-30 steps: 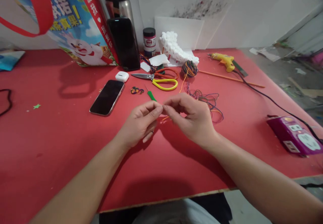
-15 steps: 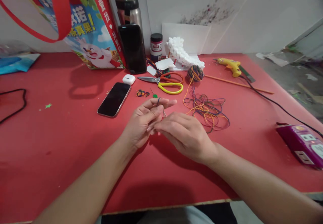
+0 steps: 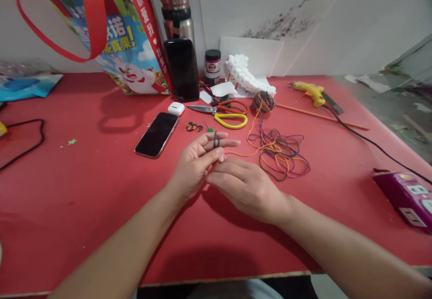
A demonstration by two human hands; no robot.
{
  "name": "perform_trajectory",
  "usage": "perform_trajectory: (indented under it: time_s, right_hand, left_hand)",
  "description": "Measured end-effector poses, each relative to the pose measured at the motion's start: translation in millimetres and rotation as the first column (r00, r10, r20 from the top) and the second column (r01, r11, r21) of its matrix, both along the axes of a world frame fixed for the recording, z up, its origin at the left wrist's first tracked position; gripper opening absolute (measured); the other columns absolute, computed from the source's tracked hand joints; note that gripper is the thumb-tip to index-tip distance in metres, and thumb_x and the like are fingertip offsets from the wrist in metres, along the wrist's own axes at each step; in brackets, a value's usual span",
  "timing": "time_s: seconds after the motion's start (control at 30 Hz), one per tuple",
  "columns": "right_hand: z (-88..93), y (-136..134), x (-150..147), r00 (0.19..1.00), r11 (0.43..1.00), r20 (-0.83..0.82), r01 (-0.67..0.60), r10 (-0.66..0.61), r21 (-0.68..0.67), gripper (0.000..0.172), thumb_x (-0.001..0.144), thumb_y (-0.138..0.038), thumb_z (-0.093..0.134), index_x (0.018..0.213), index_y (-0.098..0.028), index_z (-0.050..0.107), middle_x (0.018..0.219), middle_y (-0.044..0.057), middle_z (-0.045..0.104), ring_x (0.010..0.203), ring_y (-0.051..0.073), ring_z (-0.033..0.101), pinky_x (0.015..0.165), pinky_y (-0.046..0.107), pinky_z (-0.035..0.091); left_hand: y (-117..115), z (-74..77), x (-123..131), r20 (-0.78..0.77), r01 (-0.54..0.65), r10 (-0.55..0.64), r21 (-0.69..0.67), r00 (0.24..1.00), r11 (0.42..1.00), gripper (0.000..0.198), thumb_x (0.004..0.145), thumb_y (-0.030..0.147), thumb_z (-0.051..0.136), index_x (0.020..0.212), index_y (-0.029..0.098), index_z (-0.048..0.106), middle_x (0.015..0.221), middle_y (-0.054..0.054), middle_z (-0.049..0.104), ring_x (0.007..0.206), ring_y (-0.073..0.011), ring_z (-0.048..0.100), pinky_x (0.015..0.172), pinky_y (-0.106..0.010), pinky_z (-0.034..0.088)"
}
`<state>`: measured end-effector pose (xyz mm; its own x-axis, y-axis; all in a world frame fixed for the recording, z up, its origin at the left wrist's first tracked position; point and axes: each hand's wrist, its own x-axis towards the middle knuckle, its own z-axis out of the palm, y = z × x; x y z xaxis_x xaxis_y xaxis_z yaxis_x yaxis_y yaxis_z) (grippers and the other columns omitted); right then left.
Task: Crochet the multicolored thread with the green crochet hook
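Left hand [image 3: 195, 164]: pinch opened, fingers spread, coloured cord [image 3: 215, 139] now looped round forefinger | Right hand [image 3: 248, 186]: dropped beneath, loosely curled, grip hidden | Winding begun over red surface [image 3: 84, 191].

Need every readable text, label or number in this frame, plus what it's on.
"你爱我", a heart, then probably "我爱你": white characters down the red side strip of the colourful printed shopping bag.
"真果!": yellow characters on the bag's blue front. The line above ends in "诺", and a red handle hides the rest.
Small black-lidded jar: red label, too small to read.
Purple power strip: markings too blurred to read.
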<state>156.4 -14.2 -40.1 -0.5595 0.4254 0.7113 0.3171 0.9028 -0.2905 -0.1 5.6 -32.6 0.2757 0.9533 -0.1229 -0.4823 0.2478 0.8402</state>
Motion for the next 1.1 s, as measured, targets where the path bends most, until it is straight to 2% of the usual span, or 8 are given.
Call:
perform_trajectory:
  time_s: [0.23, 0.4, 0.57, 0.67, 0.8, 0.9, 0.97, 1.1]
  right_hand:
    - [-1.4, -2.0, 3.4, 0.995, 0.999, 0.091, -0.039, 0.042, -0.038, 0.026, 0.103, -0.004, 0.049, 0.097, -0.008, 0.074, 0.086, 0.013, 0.078, 0.074, 0.020, 0.069, 0.066, 0.030, 0.056]
    - [-4.2, -2.6, 8.8, 0.986, 0.994, 0.143, -0.070, 0.081, -0.082, 0.022, 0.102, -0.006, 0.052, 0.096, -0.012, 0.072, 0.071, 0.005, 0.071, 0.058, 0.015, 0.059, 0.054, 0.028, 0.044]
    - [1.0, -1.5, 10.6, 0.998, 0.984, -0.005, 0.055, -0.057, -0.167, 0.013, 0.100, -0.010, 0.060, 0.105, -0.016, 0.070, 0.081, 0.005, 0.077, 0.065, 0.015, 0.068, 0.057, 0.026, 0.048]
    - [4.0, 0.4, 9.3, 0.950, 0.905, -0.156, 0.194, -0.269, -0.380, 0.011, 0.099, -0.012, 0.062, 0.103, -0.021, 0.068, 0.086, 0.003, 0.077, 0.066, 0.013, 0.070, 0.060, 0.025, 0.053]
    - [1.9, 3.3, 6.8, 0.916, 0.721, -0.229, 0.089, -0.331, -0.687, 0.026, 0.099, -0.017, 0.061, 0.125, -0.022, 0.059, 0.107, 0.005, 0.077, 0.052, 0.009, 0.065, 0.049, 0.024, 0.053]
    - [-1.2, 5.9, 6.7, 0.906, 0.726, -0.274, 0.051, -0.322, -0.686, 0.034, 0.098, -0.016, 0.061, 0.130, -0.022, 0.056, 0.121, 0.007, 0.074, 0.059, 0.008, 0.069, 0.054, 0.024, 0.057]
    - [-2.6, 8.4, 8.4, 0.881, 0.730, -0.329, 0.026, -0.339, -0.683, 0.033, 0.097, -0.015, 0.061, 0.129, -0.022, 0.057, 0.118, 0.006, 0.074, 0.059, 0.008, 0.068, 0.053, 0.023, 0.056]
    - [-4.0, 15.4, 13.8, 0.838, 0.676, -0.386, -0.027, -0.387, -0.736, 0.027, 0.096, -0.019, 0.062, 0.123, -0.022, 0.060, 0.108, 0.004, 0.073, 0.057, 0.008, 0.068, 0.051, 0.022, 0.055]
  left_hand:
    - [3.8, -0.2, -1.2, 0.158, -0.031, 0.042, -0.069, 0.987, 0.997, 0.019, 0.088, -0.001, 0.066, 0.101, 0.012, 0.073, 0.102, -0.012, 0.082, 0.068, -0.0084, 0.067, 0.069, -0.019, 0.056]
    - [8.8, 0.7, -7.4, 0.298, -0.021, 0.067, -0.154, 0.952, 0.988, 0.024, 0.087, -0.007, 0.061, 0.097, 0.010, 0.074, 0.091, -0.010, 0.080, 0.057, -0.0046, 0.057, 0.056, -0.014, 0.049]
    - [11.3, 5.1, -10.1, 0.331, -0.014, 0.090, -0.226, 0.939, 0.974, 0.025, 0.088, -0.008, 0.058, 0.094, 0.011, 0.074, 0.087, -0.008, 0.078, 0.056, -0.0049, 0.057, 0.055, -0.014, 0.049]
    - [12.2, 7.5, -10.2, 0.307, -0.025, 0.108, -0.264, 0.946, 0.964, 0.028, 0.087, -0.010, 0.058, 0.095, 0.011, 0.074, 0.087, -0.006, 0.078, 0.058, -0.0056, 0.059, 0.060, -0.015, 0.053]
    - [12.7, 10.2, -10.2, 0.281, -0.027, 0.107, -0.274, 0.954, 0.961, 0.028, 0.085, -0.009, 0.060, 0.097, 0.012, 0.073, 0.089, -0.007, 0.079, 0.054, -0.0050, 0.055, 0.055, -0.015, 0.049]
    - [11.5, 10.5, -10.5, 0.280, 0.031, 0.031, -0.215, 0.959, 0.976, 0.025, 0.085, -0.006, 0.063, 0.097, 0.014, 0.073, 0.088, -0.008, 0.080, 0.049, -0.0037, 0.048, 0.050, -0.015, 0.044]
    - [9.7, 10.1, -10.4, 0.277, 0.076, -0.025, -0.173, 0.961, 0.982, 0.022, 0.085, -0.003, 0.065, 0.095, 0.015, 0.073, 0.088, -0.009, 0.080, 0.048, -0.0030, 0.046, 0.050, -0.014, 0.042]
    - [5.4, 9.4, -8.9, 0.256, 0.146, -0.107, -0.137, 0.961, 0.980, 0.025, 0.084, -0.001, 0.068, 0.099, 0.017, 0.077, 0.085, -0.010, 0.082, 0.047, -0.0024, 0.044, 0.051, -0.013, 0.040]
